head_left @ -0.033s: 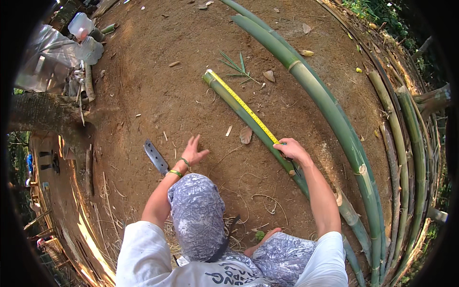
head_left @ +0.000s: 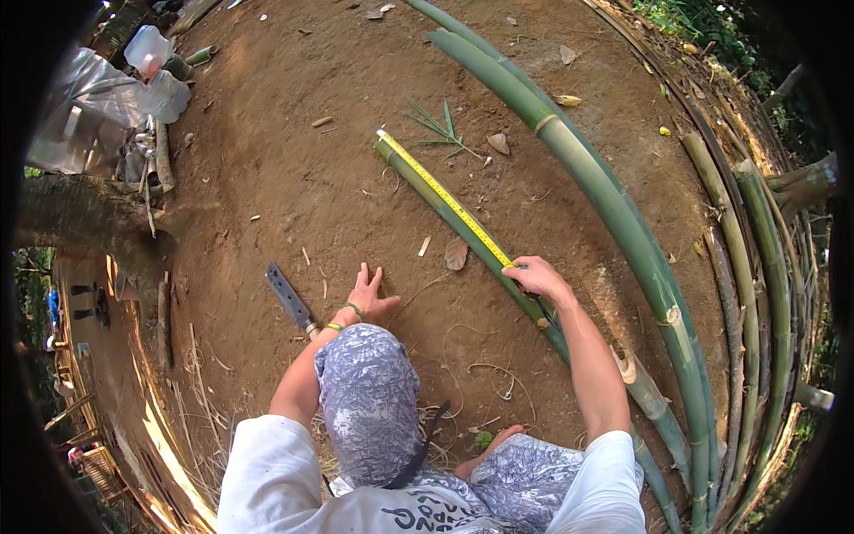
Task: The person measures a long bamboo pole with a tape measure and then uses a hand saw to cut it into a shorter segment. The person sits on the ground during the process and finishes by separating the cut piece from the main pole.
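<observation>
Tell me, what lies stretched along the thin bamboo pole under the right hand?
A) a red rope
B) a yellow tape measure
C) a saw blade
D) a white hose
B: a yellow tape measure runs along the bamboo pole, from its far end down to the right hand.

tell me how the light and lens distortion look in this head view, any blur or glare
Head view: strong sun, glare on the clear plastic sheet at upper left and the ground at lower left; straight bamboo poles bow toward the black fisheye rim; the left hand, right hand and yellow tape measure stay sharp.
</observation>
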The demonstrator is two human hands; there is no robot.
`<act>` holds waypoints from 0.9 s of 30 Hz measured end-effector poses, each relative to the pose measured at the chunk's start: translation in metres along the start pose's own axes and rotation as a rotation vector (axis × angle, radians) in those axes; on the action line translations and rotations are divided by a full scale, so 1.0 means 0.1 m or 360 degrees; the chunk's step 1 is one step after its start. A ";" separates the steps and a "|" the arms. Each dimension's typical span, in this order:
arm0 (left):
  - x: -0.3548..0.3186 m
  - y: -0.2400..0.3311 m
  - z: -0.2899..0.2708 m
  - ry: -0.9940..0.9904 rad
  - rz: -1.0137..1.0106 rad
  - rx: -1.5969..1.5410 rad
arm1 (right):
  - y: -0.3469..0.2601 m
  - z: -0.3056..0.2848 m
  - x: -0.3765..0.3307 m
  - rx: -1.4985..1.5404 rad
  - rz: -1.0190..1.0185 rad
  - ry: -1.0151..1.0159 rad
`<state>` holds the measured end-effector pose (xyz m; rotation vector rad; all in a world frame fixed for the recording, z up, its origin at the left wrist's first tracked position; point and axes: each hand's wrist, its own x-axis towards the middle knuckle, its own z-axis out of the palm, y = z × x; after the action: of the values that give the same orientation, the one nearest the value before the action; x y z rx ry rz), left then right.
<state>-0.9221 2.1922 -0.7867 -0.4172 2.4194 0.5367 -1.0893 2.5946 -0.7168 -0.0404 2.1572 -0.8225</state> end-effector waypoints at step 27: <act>-0.13 0.20 -0.17 -0.0239 -0.0104 0.0269 | -0.16 -0.04 -0.14 0.0078 0.0160 -0.0050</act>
<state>-0.9287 2.2035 -0.7606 -0.3681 2.2767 0.3201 -1.0864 2.5884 -0.6965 0.0785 2.0909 -0.8108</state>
